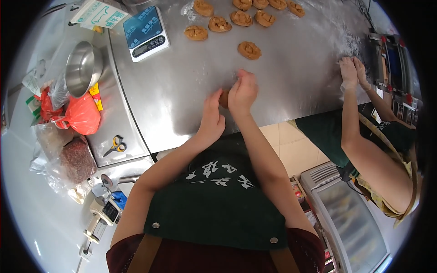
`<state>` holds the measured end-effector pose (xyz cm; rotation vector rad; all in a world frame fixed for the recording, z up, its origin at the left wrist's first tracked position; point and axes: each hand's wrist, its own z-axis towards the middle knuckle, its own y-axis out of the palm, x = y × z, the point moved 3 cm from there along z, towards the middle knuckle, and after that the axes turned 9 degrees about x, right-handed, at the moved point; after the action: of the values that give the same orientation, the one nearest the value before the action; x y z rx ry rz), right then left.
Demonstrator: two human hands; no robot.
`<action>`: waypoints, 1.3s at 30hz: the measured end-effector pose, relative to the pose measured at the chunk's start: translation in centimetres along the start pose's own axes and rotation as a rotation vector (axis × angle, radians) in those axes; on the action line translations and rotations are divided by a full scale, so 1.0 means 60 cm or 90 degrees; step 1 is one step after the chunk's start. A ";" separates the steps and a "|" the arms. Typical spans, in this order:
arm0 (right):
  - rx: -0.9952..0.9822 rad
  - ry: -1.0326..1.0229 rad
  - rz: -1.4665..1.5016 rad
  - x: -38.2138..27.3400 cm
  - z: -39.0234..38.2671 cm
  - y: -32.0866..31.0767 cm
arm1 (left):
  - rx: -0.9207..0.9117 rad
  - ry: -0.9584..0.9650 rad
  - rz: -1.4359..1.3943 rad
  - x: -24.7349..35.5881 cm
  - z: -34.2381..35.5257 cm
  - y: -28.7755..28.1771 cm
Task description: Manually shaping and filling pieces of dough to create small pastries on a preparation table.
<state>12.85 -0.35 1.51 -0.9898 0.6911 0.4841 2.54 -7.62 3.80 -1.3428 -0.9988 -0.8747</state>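
Between my two hands, near the table's front edge, a small lump of brown dough (223,98) is partly hidden by my fingers. My left hand (212,114) presses against its left side with the fingers together. Cupped round its right side is my right hand (243,93). Just beyond them lies a brown dough round (249,50) with a dented, lumpy top. Several more such dough rounds (220,24) are spread farther back on the steel table (182,91).
A kitchen scale (146,34) with a blue top stands at the back left. Left of it are a steel bowl (84,69), a red plastic bag (82,115) and scissors (115,145). On the right, a co-worker's gloved hands (353,73) are at the floury table end.
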 end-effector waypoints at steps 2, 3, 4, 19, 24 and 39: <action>-0.009 0.004 -0.018 -0.001 -0.013 0.005 | 0.008 -0.015 -0.010 0.002 -0.008 0.001; -0.013 0.006 -0.033 0.000 -0.016 0.009 | 0.008 -0.018 -0.010 0.004 -0.008 -0.001; -0.015 0.007 -0.034 0.010 -0.021 0.009 | 0.003 -0.022 0.019 0.006 -0.008 -0.002; -0.021 0.009 -0.023 0.014 -0.042 0.000 | -0.012 -0.090 -0.013 -0.033 -0.026 0.015; -0.016 -0.065 -0.108 0.037 -0.048 0.000 | -0.002 -0.043 0.029 -0.047 0.006 0.011; -0.049 -0.052 -0.103 0.038 -0.067 -0.022 | -0.015 -0.013 0.083 -0.035 -0.014 0.013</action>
<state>14.06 -4.36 -0.83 -1.0832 0.5185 0.4096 2.57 -8.51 1.61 -1.4221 -0.9088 -0.7783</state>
